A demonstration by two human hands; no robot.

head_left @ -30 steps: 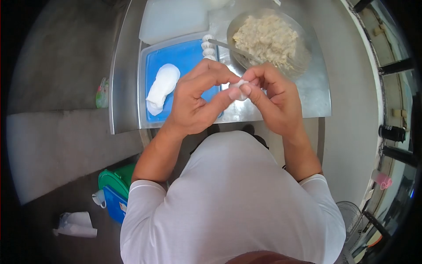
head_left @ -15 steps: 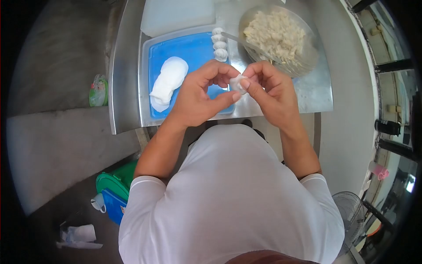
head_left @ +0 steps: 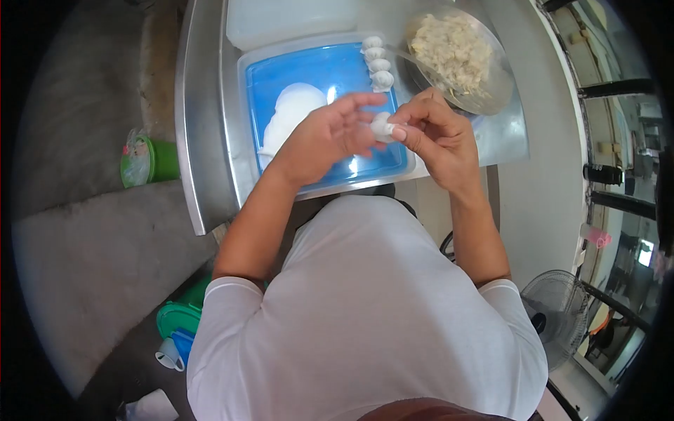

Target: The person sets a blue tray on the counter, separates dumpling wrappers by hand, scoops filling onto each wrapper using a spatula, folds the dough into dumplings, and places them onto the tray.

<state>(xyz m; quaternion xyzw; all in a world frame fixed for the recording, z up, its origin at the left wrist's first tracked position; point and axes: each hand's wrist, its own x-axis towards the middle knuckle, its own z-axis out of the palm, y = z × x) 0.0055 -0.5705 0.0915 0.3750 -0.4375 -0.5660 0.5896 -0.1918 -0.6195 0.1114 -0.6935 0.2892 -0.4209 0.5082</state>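
A small white dumpling [head_left: 382, 128] is pinched between the thumb and fingers of my right hand [head_left: 437, 135]. My left hand [head_left: 330, 132] is beside it with fingers spread and slightly blurred; whether its fingertips touch the dumpling is hard to tell. Under my hands lies a blue tray [head_left: 351, 67] with a clear rim. A stack of thin white wrappers [head_left: 295, 109] rests on the tray, partly covered by my left hand. Several finished-looking dumplings [head_left: 378, 64] stand in a row along the tray's far right side.
A metal bowl of pale chopped filling [head_left: 453, 56], with a long utensil leaning in it, stands at the back right. Behind the tray is a whitish translucent container [head_left: 295, 17]. The steel table's raised edge [head_left: 200, 140] runs along the left. A fan [head_left: 558, 316] stands at lower right.
My left hand has come off the dumpling and its fingers have spread. My right hand still pinches the dumpling. The camera view has shifted, so the table and tray appear turned slightly.
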